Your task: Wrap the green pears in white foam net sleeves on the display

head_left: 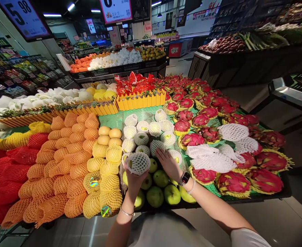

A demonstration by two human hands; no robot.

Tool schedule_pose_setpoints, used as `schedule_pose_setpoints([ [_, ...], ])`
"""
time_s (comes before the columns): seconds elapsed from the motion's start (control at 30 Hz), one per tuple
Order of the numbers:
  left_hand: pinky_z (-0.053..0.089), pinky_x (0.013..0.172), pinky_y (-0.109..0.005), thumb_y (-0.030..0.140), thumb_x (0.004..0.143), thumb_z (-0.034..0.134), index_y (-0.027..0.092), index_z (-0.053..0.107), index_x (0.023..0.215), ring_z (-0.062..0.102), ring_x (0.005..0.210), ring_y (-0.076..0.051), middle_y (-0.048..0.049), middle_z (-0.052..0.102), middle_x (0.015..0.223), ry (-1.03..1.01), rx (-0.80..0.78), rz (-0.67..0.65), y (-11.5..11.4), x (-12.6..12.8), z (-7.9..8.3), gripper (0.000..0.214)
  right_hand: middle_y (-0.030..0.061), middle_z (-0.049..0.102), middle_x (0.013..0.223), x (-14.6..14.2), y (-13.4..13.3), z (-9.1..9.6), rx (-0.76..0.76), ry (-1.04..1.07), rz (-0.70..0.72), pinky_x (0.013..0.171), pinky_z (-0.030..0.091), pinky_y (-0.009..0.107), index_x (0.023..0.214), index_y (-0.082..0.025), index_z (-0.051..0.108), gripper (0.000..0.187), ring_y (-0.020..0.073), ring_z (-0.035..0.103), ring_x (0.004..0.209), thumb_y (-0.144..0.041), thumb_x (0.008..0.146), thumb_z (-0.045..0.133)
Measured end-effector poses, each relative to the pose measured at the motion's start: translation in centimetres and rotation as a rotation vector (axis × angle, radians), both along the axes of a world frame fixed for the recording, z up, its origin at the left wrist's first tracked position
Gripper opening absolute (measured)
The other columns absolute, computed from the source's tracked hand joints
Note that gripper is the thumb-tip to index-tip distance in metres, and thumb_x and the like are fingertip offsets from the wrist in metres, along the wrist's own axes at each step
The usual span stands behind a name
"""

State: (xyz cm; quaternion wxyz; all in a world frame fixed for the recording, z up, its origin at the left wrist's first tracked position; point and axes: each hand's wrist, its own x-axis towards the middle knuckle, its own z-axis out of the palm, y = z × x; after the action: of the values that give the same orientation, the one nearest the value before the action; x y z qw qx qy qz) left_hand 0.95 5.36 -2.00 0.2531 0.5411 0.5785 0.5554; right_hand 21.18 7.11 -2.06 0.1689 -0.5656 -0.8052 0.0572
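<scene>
A green pear in a white foam net (137, 163) is held up by the left hand (133, 178), its fingers (127, 168) curled shut around the underside, above the bare green pears (161, 192) at the counter (269, 196) edge. The right hand (169, 164) is laid flat, fingers spread and gripping nothing, on a netted pear (176, 156), with more netted pears (143, 133) just beyond the fingertips. Dragon fruits (233, 181) are piled to the right of those fingers, and orange-netted fruit (68, 161) to the left of the left hand.

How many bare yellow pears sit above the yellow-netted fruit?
4 bare yellow pears: two behind, two in front, clustered left of the white-netted fruit. More may be hidden under nets.
</scene>
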Motion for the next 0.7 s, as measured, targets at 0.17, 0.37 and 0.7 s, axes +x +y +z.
schedule_pose_setpoints([
  [0.17, 0.044, 0.108, -0.057, 0.046, 0.056, 0.085, 0.024, 0.026, 0.138, 0.048, 0.134, -0.037, -0.0173, 0.046, 0.142, -0.005, -0.087, -0.071, 1.4, 0.7, 0.6, 0.103, 0.0167, 0.026, 0.162, 0.6, 5.7, 0.9, 0.019, -0.157, 0.027, 0.124, 0.02, 0.055, 0.154, -0.008, 0.031, 0.08, 0.0359, 0.026, 0.15, -0.011, 0.079, 0.059],
  [0.37, 0.042, 0.11, -0.052, 0.029, 0.067, 0.08, 0.023, 0.034, 0.137, 0.049, 0.135, -0.033, -0.0161, 0.05, 0.141, 0.313, 0.083, -0.424, 4.0, 1.2, 1.3, 0.084, 0.0131, 0.022, 0.164, 1.0, 11.1, 2.2, 0.014, -0.166, 0.047, 0.123, 0.006, 0.062, 0.158, -0.016, 0.022, 0.086, 0.0362, 0.016, 0.153, -0.021, 0.082, 0.062],
  [0.7, 0.05, 0.101, -0.054, 0.014, 0.071, 0.074, 0.018, 0.036, 0.132, 0.054, 0.127, -0.039, -0.0182, 0.049, 0.132, 0.601, 0.074, -0.576, 6.7, 6.5, -0.2, 0.073, 0.0033, 0.036, 0.16, 2.7, 12.7, 3.7, -0.066, -0.082, 0.108, 0.123, -0.001, 0.062, 0.153, -0.028, 0.036, 0.077, 0.0351, 0.016, 0.153, -0.017, 0.081, 0.062],
])
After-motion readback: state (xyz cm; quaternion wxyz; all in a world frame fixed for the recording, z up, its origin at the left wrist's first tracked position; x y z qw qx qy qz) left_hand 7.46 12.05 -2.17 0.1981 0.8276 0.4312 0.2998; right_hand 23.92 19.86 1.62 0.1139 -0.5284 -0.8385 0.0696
